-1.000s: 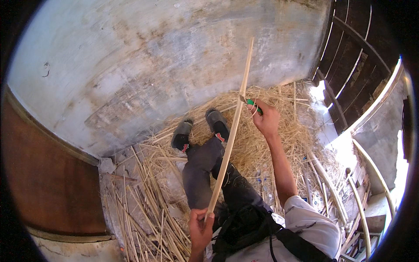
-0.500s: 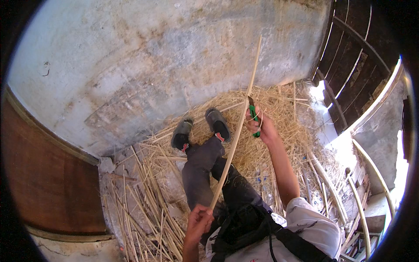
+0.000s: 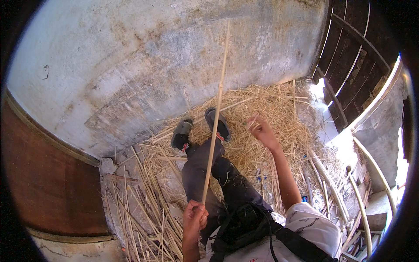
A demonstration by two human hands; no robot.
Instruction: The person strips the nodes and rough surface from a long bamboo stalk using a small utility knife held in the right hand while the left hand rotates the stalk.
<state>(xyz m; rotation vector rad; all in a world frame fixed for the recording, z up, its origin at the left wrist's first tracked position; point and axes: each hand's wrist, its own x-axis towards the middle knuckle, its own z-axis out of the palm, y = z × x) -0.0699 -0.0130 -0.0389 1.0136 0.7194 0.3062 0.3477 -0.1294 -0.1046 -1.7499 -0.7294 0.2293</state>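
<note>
A long, pale bamboo strip (image 3: 214, 126) stands up in front of me, its thin far end reaching up across the wall. My left hand (image 3: 195, 215) is closed around the strip's near end, beside my thigh. Off to the right of the strip and apart from it, my right hand (image 3: 261, 132) is raised over the shavings with its fingers curled. Some pale slivers show at those fingers. No green handle or blade can be seen there now; whatever the right hand holds is hidden.
Thin bamboo shavings (image 3: 279, 111) cover the floor around my shoes (image 3: 181, 133). Many split strips (image 3: 150, 209) lie to the left of my legs. Thicker poles (image 3: 329, 187) lie at the right. A stained wall (image 3: 174, 56) rises ahead, and a brown panel (image 3: 50, 179) stands at the left.
The strip has swung left and more upright, away from my right hand. The green-handled knife that my right hand held against the strip is out of sight. Both hands stay nearly in place.
</note>
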